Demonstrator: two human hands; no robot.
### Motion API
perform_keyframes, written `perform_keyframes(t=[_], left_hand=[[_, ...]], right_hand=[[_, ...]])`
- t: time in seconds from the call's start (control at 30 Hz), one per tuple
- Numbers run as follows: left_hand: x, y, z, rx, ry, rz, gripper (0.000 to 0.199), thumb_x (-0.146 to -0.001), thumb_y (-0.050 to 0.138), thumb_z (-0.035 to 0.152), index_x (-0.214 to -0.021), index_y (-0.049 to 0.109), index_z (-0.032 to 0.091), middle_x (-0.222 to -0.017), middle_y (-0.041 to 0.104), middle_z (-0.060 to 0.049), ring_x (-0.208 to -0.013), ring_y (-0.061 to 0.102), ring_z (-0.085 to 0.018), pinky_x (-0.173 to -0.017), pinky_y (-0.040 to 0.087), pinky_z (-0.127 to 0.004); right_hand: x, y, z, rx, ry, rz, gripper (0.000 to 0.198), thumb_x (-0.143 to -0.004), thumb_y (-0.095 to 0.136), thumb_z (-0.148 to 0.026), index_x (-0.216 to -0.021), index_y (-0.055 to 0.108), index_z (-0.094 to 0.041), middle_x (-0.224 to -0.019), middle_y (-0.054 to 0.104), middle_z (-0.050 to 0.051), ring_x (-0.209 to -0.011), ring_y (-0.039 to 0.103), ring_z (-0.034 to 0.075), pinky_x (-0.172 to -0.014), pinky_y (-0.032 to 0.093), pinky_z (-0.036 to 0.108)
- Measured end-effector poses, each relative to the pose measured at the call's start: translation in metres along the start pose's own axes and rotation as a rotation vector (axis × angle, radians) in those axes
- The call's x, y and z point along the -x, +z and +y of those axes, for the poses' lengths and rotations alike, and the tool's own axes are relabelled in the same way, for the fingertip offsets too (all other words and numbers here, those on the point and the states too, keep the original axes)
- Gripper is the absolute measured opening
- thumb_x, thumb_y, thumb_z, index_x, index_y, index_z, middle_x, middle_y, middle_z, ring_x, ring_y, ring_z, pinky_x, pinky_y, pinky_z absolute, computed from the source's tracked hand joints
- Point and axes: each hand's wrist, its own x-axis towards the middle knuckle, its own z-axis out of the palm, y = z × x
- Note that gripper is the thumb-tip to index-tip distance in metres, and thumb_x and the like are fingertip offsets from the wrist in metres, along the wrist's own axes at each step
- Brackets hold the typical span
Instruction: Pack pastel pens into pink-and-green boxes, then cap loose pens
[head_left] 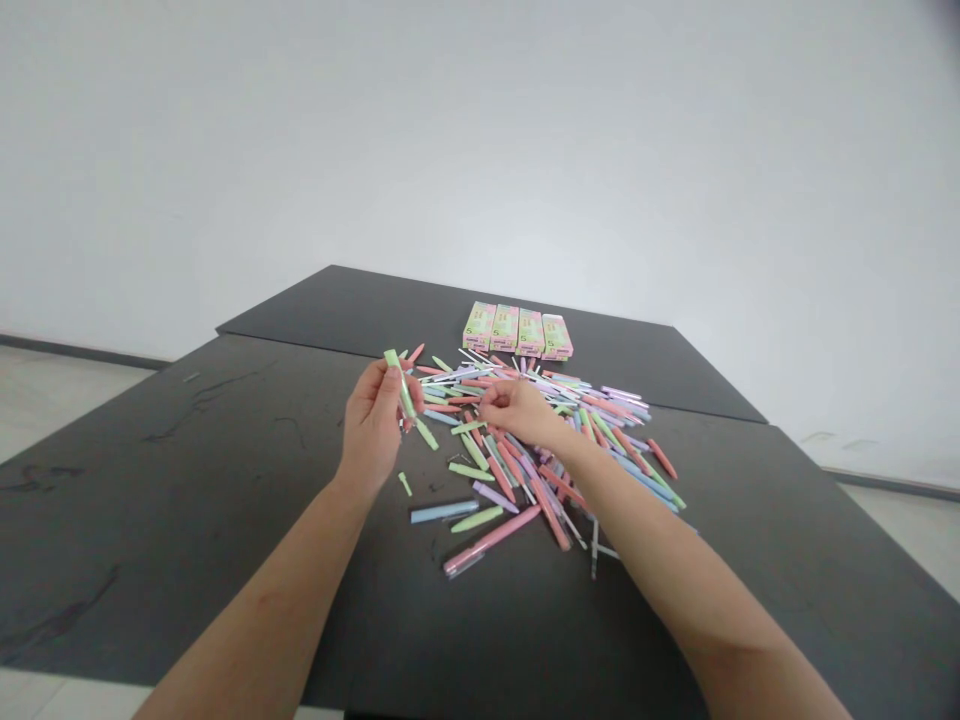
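Note:
My left hand (374, 412) is closed around a light green pen barrel (400, 382), held upright and tilted between thumb and fingers. Just below it lies a green pen piece (427, 434) on the table. Over the pile of pen parts (512, 462), my right hand (517, 409) has its thumb and fingertips pressed together. Whatever is between those fingertips is too small or hidden to make out. Close under them rests a short light green piece (469, 427). The pile mixes red, green, blue and purple barrels with thin white refills.
Several pink and green boxes (530, 332) stand in a row behind the pile. The black table (360, 620) has a seam behind the pile and scuff marks at left. A pink pen (489, 543) and a blue barrel (444, 511) lie at the pile's front. A pale wall (480, 150) rises behind.

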Motion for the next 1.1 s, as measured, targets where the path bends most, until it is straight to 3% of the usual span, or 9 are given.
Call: perform_keyframes(t=[0.1,0.2,0.33,0.47,0.57,0.63,0.73,0.83,1.1], left_hand=[[0.0,0.001,0.0,0.004,-0.004,-0.002,0.024,-0.094,0.052,0.042,-0.094,0.06,0.019,-0.063,0.059,0.003,-0.044,0.043,-0.007,-0.04,0.033,-0.019],[0.0,0.0,0.0,0.017,-0.004,0.003,0.023,-0.093,0.053,0.042,-0.094,0.059,0.019,-0.062,0.059,0.003,-0.043,0.043,-0.007,-0.04,0.033,-0.019],[-0.001,-0.001,-0.002,0.041,0.009,0.028,0.022,-0.093,0.053,0.04,-0.092,0.059,0.019,-0.058,0.057,0.004,-0.04,0.04,-0.007,-0.039,0.031,-0.018],[-0.002,-0.001,-0.004,0.016,0.013,0.049,0.022,-0.093,0.053,0.04,-0.09,0.059,0.019,-0.057,0.055,0.004,-0.041,0.04,-0.007,-0.038,0.029,-0.017],[-0.001,0.0,-0.004,0.002,0.009,0.045,0.022,-0.093,0.053,0.04,-0.09,0.059,0.019,-0.056,0.053,0.004,-0.042,0.04,-0.007,-0.038,0.028,-0.017],[0.0,0.0,-0.005,-0.008,0.002,0.033,0.023,-0.093,0.053,0.04,-0.09,0.059,0.019,-0.056,0.053,0.004,-0.042,0.039,-0.007,-0.038,0.028,-0.017],[0.001,0.001,-0.005,-0.019,-0.025,0.009,0.023,-0.093,0.053,0.041,-0.09,0.059,0.019,-0.057,0.054,0.003,-0.043,0.04,-0.008,-0.038,0.028,-0.018],[0.002,0.001,-0.005,-0.02,-0.05,-0.011,0.024,-0.093,0.052,0.042,-0.091,0.06,0.02,-0.059,0.056,0.003,-0.044,0.041,-0.008,-0.037,0.028,-0.018],[0.004,0.003,-0.004,0.005,-0.062,-0.076,0.025,-0.094,0.049,0.043,-0.094,0.059,0.02,-0.061,0.06,0.002,-0.048,0.049,-0.01,-0.039,0.036,-0.019]], right_hand=[[0.001,-0.02,0.014,-0.47,0.103,0.102,0.017,-0.069,0.069,-0.031,-0.071,0.061,-0.016,-0.055,0.062,-0.001,-0.047,0.054,0.008,-0.048,0.042,0.019],[0.005,-0.032,0.023,-0.707,0.11,0.184,0.024,-0.061,0.076,-0.029,-0.074,0.061,-0.016,-0.06,0.064,-0.001,-0.049,0.054,0.007,-0.048,0.043,0.018],[0.011,-0.042,0.025,-0.822,0.102,0.234,0.027,-0.06,0.073,-0.024,-0.084,0.064,-0.016,-0.061,0.061,-0.003,-0.049,0.05,0.006,-0.045,0.037,0.017],[0.012,-0.045,0.024,-0.796,0.145,0.22,0.013,-0.063,0.058,-0.028,-0.071,0.057,-0.018,-0.057,0.051,-0.003,-0.044,0.037,0.007,-0.038,0.025,0.019],[0.012,-0.033,0.021,-0.721,0.194,0.131,0.012,-0.065,0.055,-0.03,-0.063,0.054,-0.018,-0.054,0.049,-0.003,-0.041,0.028,0.007,-0.037,0.017,0.021],[0.014,-0.02,0.018,-0.585,0.2,0.059,0.01,-0.066,0.059,-0.026,-0.063,0.06,-0.017,-0.051,0.048,-0.004,-0.041,0.029,0.007,-0.039,0.019,0.021],[0.017,0.003,0.01,0.032,0.085,-0.041,0.014,-0.071,0.061,-0.024,-0.076,0.073,-0.017,-0.06,0.061,-0.001,-0.054,0.049,0.011,-0.052,0.034,0.023],[0.018,0.02,0.001,0.588,0.015,-0.084,0.023,-0.079,0.055,-0.028,-0.086,0.075,-0.019,-0.084,0.072,0.006,-0.076,0.063,0.019,-0.065,0.042,0.027],[0.015,0.03,-0.008,0.767,0.049,-0.109,0.028,-0.083,0.05,-0.028,-0.09,0.075,-0.016,-0.093,0.073,0.013,-0.089,0.067,0.025,-0.073,0.047,0.03]])
